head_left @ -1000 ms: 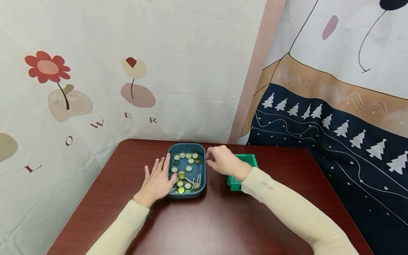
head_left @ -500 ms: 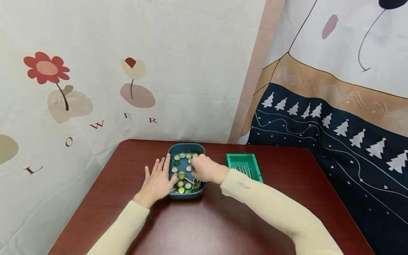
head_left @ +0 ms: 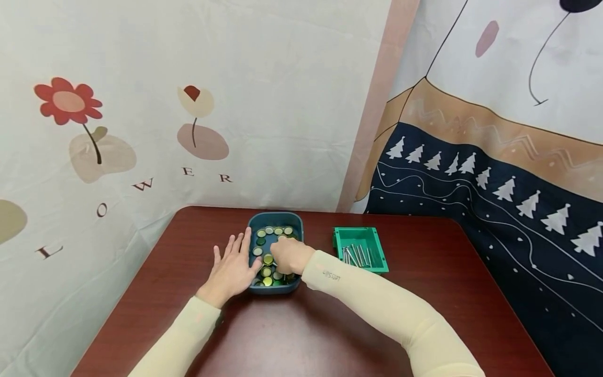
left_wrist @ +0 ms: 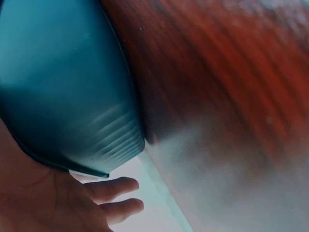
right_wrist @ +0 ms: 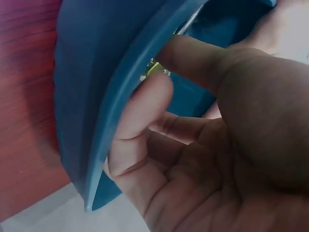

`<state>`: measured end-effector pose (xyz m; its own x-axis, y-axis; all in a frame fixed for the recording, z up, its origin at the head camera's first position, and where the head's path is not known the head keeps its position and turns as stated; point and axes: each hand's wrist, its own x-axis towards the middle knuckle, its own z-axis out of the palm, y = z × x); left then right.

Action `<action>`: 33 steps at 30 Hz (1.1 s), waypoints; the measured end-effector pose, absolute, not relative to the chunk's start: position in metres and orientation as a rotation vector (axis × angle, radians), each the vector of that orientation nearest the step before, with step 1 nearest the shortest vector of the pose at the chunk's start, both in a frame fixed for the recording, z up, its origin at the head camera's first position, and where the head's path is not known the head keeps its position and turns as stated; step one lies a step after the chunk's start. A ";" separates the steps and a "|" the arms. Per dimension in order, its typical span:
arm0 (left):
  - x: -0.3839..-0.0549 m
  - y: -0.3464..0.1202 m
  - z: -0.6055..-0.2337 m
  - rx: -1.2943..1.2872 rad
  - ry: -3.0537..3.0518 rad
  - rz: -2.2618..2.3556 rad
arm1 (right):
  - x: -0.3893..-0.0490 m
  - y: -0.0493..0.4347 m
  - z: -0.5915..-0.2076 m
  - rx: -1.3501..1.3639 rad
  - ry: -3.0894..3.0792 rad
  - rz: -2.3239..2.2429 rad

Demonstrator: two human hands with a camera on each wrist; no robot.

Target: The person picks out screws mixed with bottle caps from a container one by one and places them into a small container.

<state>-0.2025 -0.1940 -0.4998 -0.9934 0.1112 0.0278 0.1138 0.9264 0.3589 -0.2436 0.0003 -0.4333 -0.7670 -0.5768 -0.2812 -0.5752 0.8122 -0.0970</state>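
Slightly left of the lower centre of the frame, the left hand point(head_left: 231, 272) rests spread along the near side of a tray point(head_left: 278, 289), its fingers point(left_wrist: 116, 189) straight and released. That tray is dark blue, deep and round-cornered, and holds bottle caps point(head_left: 267, 281) in pale, yellow and green tones. Over its right half the right hand point(head_left: 291, 256) reaches in, its fingers point(right_wrist: 147, 101) bent; their tips are partly hidden by the rim, so I cannot tell whether they grasp anything. Farther right sits a green box point(head_left: 355, 235) with silvery screws point(head_left: 361, 256) lying in it. Everything stands on a glossy reddish-brown counter point(head_left: 287, 335). Behind it, pale cloth point(head_left: 282, 120) bears a red flower point(head_left: 69, 101) at upper left; navy cloth point(head_left: 424, 196) with white trees fills the right. One second ago the right hand was between tray and box, covering much of the latter; the left has stayed put.
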 end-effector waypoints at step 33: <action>-0.204 -0.195 -0.503 -0.197 -3.080 -0.599 | -0.268 -0.003 -0.458 -0.873 2.602 0.071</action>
<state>-0.2037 -0.1952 -0.5027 -0.9922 0.1230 0.0219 0.1223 0.9196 0.3733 -0.2680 -0.0027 -0.4578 -0.7281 -0.5695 -0.3817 -0.5894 0.8043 -0.0758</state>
